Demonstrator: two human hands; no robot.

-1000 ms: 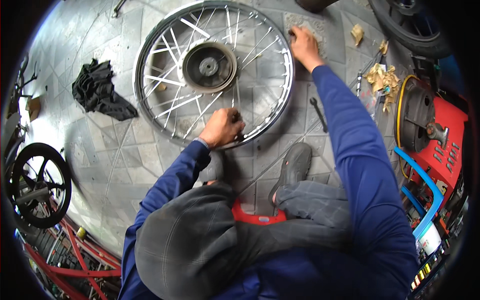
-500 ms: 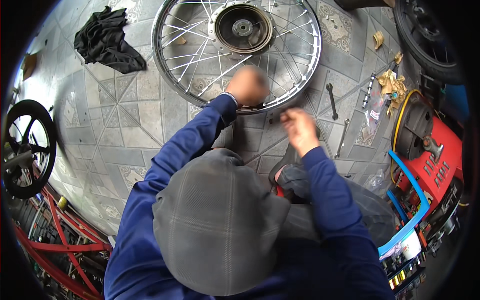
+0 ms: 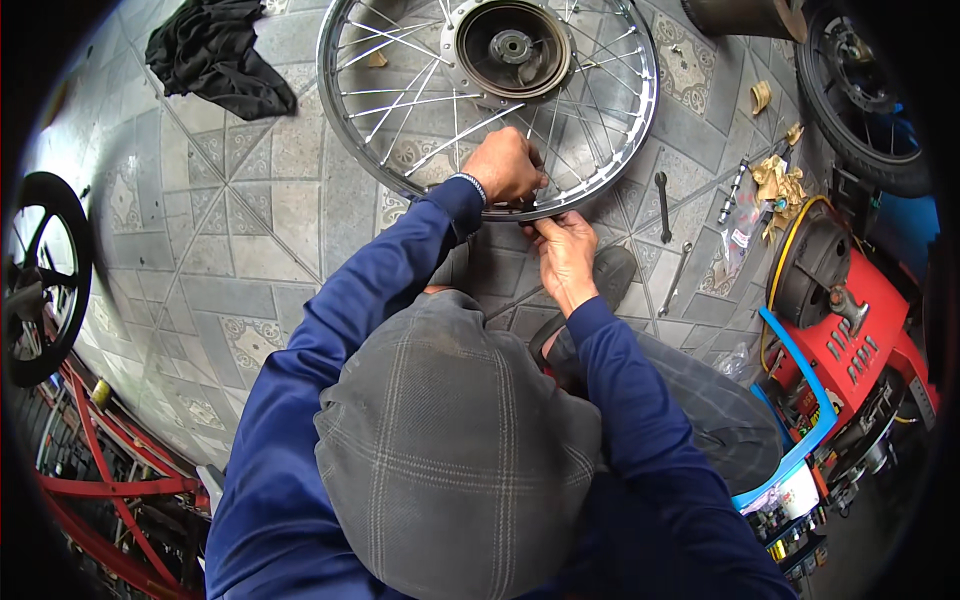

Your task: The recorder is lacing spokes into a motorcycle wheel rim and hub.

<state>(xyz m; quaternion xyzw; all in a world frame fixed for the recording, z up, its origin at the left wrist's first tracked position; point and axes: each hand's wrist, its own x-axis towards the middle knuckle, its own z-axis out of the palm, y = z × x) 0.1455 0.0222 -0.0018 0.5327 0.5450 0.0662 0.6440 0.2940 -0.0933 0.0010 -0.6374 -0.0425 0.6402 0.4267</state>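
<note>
A spoked motorcycle wheel (image 3: 400,110) with a chrome rim and a dark hub (image 3: 512,46) lies flat on the tiled floor. My left hand (image 3: 505,165) is closed over the rim's near edge, fingers among the spokes. My right hand (image 3: 565,250) pinches the same rim edge just below and to the right of it; whether it holds a small tool I cannot tell. Both blue sleeves reach out from under a grey cap (image 3: 450,460) that fills the lower middle of the view.
A black cloth (image 3: 215,55) lies at the far left. Two spanners (image 3: 662,190) (image 3: 675,280) and yellowish rags (image 3: 780,180) lie to the right. A tyre (image 3: 865,100), a red machine (image 3: 850,320), a black wheel (image 3: 40,275) and a red frame (image 3: 100,450) surround the spot.
My right hand has come back from the floor beyond the wheel's far right to the rim's near edge beside my left hand. The left hand stayed at the rim.
</note>
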